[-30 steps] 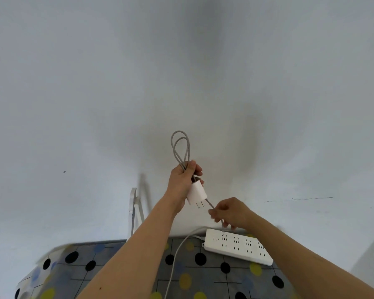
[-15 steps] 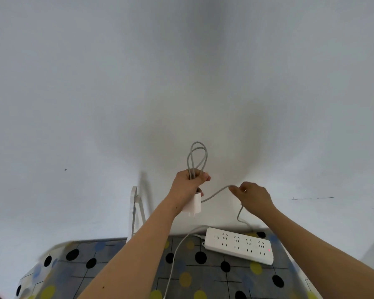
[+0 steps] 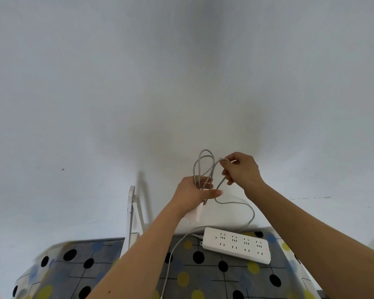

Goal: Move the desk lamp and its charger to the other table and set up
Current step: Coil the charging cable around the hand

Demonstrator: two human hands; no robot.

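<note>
While the left hand (image 3: 190, 195) grips the charger (image 3: 196, 212), right hand (image 3: 243, 171) seemingly pinches its cable (image 3: 253, 214).

A white power strip (image 3: 235, 248) lies flat below the fingers (image 3: 207, 186), a little to their right, on a grey tablecloth (image 3: 203, 275) with black, yellow and blue dots. Its white cord (image 3: 171, 255) runs from its left end toward the near edge. A plain white wall (image 3: 117, 83) stands behind the fingers.

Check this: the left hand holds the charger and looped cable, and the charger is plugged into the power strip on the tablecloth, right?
No. The head view shows the charger, held with the looped cable in the left hand, unplugged above the power strip on the tablecloth.
</note>
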